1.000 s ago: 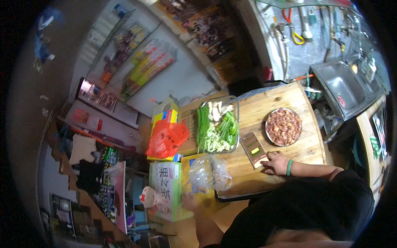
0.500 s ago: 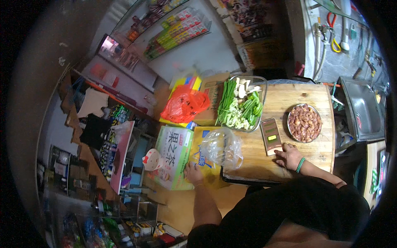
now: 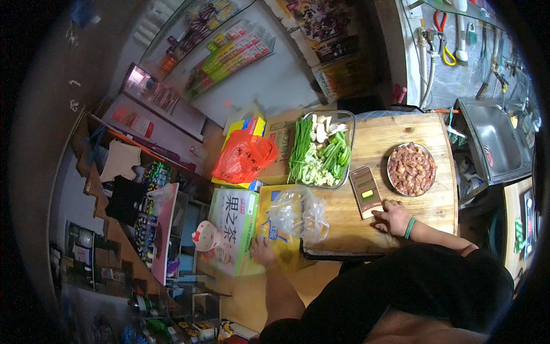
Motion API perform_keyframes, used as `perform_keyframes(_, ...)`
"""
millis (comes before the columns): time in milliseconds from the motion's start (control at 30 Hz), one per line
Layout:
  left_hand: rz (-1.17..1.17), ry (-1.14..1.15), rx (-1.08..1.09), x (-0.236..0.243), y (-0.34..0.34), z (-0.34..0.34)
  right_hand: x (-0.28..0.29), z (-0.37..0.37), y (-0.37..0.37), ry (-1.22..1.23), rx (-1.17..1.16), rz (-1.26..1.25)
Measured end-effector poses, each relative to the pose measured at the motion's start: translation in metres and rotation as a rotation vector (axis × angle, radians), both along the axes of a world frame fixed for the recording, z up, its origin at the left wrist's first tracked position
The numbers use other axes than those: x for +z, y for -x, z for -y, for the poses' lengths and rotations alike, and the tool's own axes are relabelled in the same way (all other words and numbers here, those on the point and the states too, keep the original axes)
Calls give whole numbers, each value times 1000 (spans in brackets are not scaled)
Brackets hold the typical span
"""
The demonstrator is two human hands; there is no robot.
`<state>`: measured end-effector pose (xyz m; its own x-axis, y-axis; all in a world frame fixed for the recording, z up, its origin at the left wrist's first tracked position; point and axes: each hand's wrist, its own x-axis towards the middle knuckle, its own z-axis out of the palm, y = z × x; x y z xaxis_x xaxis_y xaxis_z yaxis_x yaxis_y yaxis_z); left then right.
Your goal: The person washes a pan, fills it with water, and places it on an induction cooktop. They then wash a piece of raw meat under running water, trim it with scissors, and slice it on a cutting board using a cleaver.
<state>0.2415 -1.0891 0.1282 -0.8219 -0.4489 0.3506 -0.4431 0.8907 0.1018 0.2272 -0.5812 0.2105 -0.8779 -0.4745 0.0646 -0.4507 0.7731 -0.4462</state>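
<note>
My right hand (image 3: 391, 219) rests at the lower end of a smartphone (image 3: 365, 192) on the wooden board (image 3: 389, 129), index finger extended to it. A round metal bowl of raw meat pieces (image 3: 411, 168) sits beside the phone. Left of these is a clear container of cut greens and pale pieces (image 3: 321, 149). My left hand (image 3: 262, 251) lies with fingers apart at the right edge of a green-and-white box (image 3: 226, 229), near a crumpled clear plastic bag (image 3: 298, 212) over yellow packaging.
A red plastic bag (image 3: 243, 157) lies on boxes at the back left. A pale cup with a red bow (image 3: 207, 238) stands at the left. A steel sink (image 3: 492, 137) is at the right, with hanging tools above it. Cluttered shelves (image 3: 154, 223) line the left.
The view has swung, shifting the whole scene in the picture. My left hand has moved up to the box's edge. My right hand stays by the phone.
</note>
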Motion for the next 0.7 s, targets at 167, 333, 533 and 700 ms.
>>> perform_keyframes(167,-18,34,35,0,2,-3,-3,1,1,62,-7,-3)
perform_keyframes(333,2,24,59,3,-1,-7,-6,1,2,42,4,-89)
perform_keyframes(533,-19,38,15,5,0,-7,-1,-1,2,36,14,-45)
perform_keyframes(700,23,-2,9,5,-1,-6,6,-4,4,8,47,23)
